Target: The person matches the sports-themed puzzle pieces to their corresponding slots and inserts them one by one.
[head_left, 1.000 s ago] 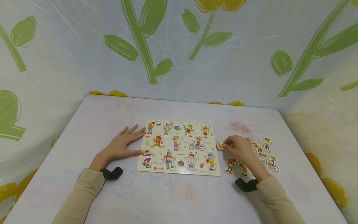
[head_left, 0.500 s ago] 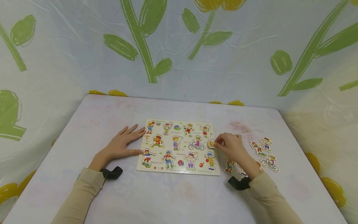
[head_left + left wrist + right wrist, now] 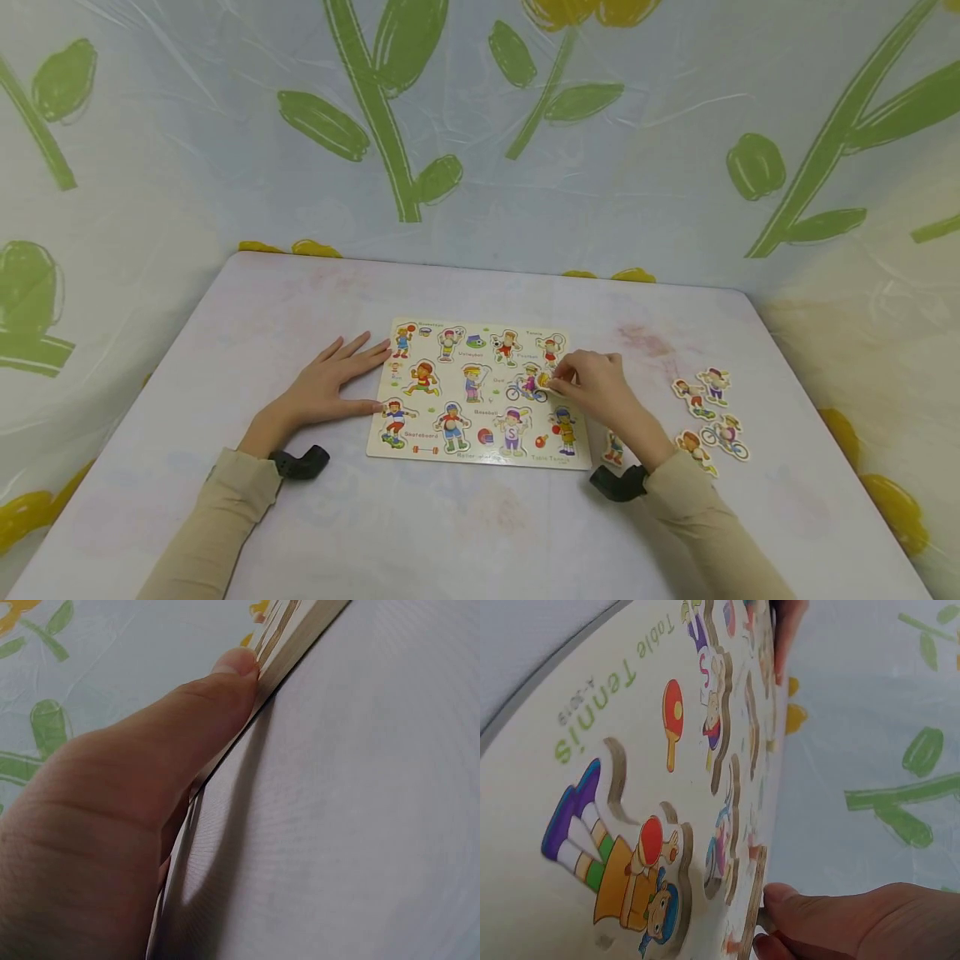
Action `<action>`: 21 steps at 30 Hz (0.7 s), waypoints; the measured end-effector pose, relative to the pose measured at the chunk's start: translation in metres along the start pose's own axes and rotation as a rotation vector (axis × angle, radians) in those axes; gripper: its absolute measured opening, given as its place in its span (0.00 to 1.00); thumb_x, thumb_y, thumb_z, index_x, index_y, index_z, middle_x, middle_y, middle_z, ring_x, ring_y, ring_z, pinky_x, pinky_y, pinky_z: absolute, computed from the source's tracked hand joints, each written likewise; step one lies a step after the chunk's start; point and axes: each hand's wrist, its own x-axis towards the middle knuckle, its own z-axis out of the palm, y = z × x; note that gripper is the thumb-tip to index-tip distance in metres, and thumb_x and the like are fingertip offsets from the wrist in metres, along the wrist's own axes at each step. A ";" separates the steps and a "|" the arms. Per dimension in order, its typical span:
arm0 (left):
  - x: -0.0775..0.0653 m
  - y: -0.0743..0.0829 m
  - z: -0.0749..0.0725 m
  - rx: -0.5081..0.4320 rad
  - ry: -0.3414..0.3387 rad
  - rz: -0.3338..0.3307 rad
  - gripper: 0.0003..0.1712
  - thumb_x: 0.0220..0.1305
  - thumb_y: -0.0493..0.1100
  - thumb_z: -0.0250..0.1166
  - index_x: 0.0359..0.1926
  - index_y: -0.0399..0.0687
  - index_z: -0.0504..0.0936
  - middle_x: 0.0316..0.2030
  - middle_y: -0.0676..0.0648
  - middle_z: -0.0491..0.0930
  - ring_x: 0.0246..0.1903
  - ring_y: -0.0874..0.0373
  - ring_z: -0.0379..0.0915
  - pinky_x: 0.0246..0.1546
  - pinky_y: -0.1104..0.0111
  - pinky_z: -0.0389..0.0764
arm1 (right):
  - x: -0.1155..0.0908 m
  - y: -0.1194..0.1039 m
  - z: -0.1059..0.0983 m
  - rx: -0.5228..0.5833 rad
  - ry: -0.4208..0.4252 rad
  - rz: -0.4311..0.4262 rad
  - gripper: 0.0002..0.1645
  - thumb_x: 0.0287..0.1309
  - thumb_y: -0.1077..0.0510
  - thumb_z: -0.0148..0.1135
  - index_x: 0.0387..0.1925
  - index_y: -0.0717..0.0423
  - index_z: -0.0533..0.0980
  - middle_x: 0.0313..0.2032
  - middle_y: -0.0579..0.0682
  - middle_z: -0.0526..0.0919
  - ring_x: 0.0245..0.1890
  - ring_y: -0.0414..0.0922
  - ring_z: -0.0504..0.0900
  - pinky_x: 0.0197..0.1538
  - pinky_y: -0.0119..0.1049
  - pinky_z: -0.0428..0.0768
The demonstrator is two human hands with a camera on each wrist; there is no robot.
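A: Where do we log the small, flat cut-out piece with a pale edge and yellow print (image 3: 544,381)?

B: Above the right part of the cream, rectangular, wood-like board with figure-shaped recesses (image 3: 450,387), beside the printed cyclist. Contact with the board: we cannot tell.

A: Handling?

B: Our judgement: light and stiff, printed side perhaps slightly slick, narrow projections the likeliest to chip. We would hold it near its middle, clear of its rim.

A: And the right hand (image 3: 600,387)?

B: Nearly closed, thumb and fingers pinching the piece. In the right wrist view something dark shows at the grip; whether it is a knob we cannot tell.

A: Left hand (image 3: 322,396)?

B: Spread wide, fingers straight, fingertips and thumb at the board's left edge. It grips nothing we can see. Loose printed figure pieces (image 3: 726,437) lie right of the board.
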 end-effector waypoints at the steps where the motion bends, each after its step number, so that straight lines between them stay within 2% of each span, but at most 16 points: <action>1: 0.000 0.000 0.000 0.001 -0.001 0.000 0.51 0.56 0.74 0.62 0.76 0.61 0.60 0.75 0.61 0.55 0.77 0.53 0.39 0.76 0.55 0.33 | 0.001 -0.002 0.001 0.002 0.002 -0.006 0.08 0.55 0.55 0.74 0.28 0.54 0.83 0.24 0.42 0.80 0.25 0.41 0.71 0.46 0.55 0.62; 21: 0.000 -0.001 0.001 0.013 0.005 0.015 0.52 0.56 0.75 0.62 0.76 0.60 0.60 0.75 0.60 0.55 0.77 0.52 0.40 0.75 0.53 0.35 | 0.019 -0.033 0.014 0.037 -0.045 -0.031 0.09 0.56 0.52 0.73 0.28 0.52 0.83 0.24 0.41 0.80 0.25 0.41 0.72 0.49 0.53 0.62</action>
